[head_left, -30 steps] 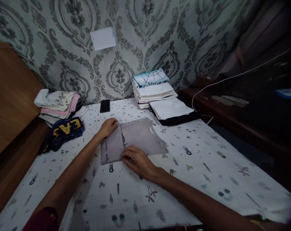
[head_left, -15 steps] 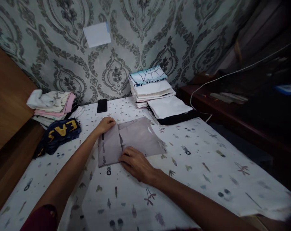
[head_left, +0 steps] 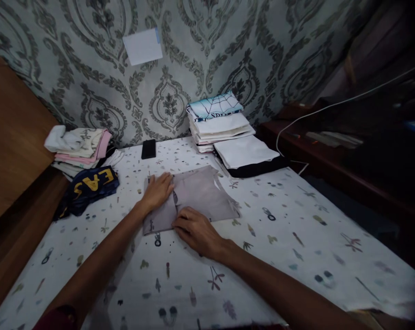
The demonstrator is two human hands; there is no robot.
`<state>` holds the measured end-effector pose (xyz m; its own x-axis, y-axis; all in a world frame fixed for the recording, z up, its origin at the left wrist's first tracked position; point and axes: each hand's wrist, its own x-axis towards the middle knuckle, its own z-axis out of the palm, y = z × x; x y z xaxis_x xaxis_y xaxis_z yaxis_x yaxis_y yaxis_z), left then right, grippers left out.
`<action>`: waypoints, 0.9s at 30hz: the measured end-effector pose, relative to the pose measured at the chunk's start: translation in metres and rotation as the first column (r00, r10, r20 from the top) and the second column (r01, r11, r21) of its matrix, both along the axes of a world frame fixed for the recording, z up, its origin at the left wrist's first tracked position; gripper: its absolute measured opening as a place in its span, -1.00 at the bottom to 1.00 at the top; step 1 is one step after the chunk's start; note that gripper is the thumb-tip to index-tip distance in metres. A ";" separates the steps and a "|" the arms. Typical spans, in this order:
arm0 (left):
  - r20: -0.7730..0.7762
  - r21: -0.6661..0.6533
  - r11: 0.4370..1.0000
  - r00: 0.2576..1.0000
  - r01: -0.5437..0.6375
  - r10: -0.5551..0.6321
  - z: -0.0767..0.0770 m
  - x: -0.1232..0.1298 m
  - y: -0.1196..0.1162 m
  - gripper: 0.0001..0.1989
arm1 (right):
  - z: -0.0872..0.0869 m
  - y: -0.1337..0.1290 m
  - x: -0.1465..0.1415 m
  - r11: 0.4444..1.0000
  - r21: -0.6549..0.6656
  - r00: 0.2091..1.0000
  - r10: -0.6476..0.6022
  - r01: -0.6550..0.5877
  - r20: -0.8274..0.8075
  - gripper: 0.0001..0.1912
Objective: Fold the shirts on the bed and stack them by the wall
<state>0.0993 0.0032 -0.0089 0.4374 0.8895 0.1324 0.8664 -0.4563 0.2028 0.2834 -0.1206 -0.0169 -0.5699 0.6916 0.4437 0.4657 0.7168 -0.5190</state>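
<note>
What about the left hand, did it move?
Yes, the left hand moved a little away from the black phone, closer to the person.

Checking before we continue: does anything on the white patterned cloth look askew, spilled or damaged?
No spill or damage shows. The navy fabric garment with yellow lettering looks untidy: it lies rumpled at the left, in front of the stacked white and pink cloth garments.
</note>
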 end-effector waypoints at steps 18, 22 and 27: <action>0.016 -0.090 0.986 0.990 -0.140 0.142 -0.012 -0.059 -0.022 -0.42 | 0.011 0.074 -0.058 0.963 -0.133 0.896 -0.163 0.236 0.413 -0.23; 0.244 -0.111 0.982 0.954 -0.152 0.175 -0.012 -0.058 -0.020 -0.40 | 0.006 0.072 -0.056 0.962 -0.125 0.894 -0.170 0.241 0.414 -0.24; 0.756 -0.453 0.847 0.384 -0.278 0.530 0.004 -0.067 -0.041 -0.51 | 0.010 0.071 -0.044 0.949 -0.221 0.971 -0.195 0.223 0.139 -0.30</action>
<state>0.0320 -0.0380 -0.0051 -0.1961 0.9805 -0.0092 0.2807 0.0651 0.9576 0.2391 -0.0495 -0.0067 -0.4387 0.8770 0.1961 0.6580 0.4620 -0.5946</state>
